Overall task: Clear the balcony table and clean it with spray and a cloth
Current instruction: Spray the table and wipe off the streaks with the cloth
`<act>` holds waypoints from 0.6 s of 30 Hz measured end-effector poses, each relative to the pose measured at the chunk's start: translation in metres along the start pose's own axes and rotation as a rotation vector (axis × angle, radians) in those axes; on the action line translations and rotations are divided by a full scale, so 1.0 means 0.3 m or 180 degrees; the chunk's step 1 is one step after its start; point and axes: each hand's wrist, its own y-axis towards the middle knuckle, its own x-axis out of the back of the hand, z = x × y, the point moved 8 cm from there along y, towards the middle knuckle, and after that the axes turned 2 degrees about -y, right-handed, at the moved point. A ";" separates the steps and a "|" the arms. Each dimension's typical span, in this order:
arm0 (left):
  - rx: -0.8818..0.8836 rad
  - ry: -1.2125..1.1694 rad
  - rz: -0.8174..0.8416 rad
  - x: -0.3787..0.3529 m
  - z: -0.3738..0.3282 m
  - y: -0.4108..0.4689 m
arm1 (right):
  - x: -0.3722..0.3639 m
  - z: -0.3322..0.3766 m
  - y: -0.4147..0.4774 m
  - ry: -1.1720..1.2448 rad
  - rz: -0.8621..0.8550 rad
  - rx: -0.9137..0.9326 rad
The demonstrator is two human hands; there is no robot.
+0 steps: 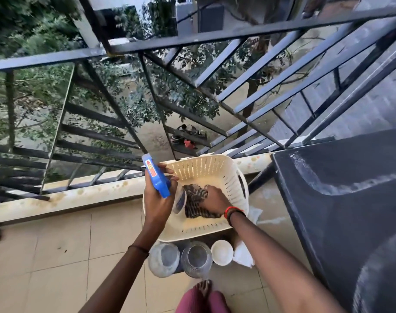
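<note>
Both hands reach into the cream perforated basket [215, 162] in the head view. At the basket's left rim the left hand [157, 197] has its fingers wrapped round the blue trigger head of the spray bottle [156, 177], whose clear body hangs down inside the basket. In the middle of the basket the right hand [215, 198] curls its fingers into a dark patterned cloth [193, 199] that lies on the basket's bottom; red and black bands circle that wrist. The basket stands on the tiled floor [57, 245], just inside the black railing [192, 39]. Right of the basket is the black tabletop [350, 188], streaked with pale smears. On the near side of the basket, close against it, stand two clear jars [163, 259], a white bowl [222, 251] and crumpled white paper [244, 254]. A bare foot [203, 288] shows nearer than the jars.
</note>
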 end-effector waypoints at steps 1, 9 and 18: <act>-0.0017 -0.0009 0.0021 -0.003 -0.031 0.001 | 0.017 0.003 -0.028 0.0265 -0.0013 -0.0057; -0.0233 0.0060 0.0173 -0.045 -0.285 0.015 | 0.193 0.067 -0.301 0.2200 -0.0332 -0.0572; -0.0538 -0.0010 0.0816 -0.218 -0.600 -0.019 | 0.451 0.084 -0.784 0.4852 -0.0665 -0.0345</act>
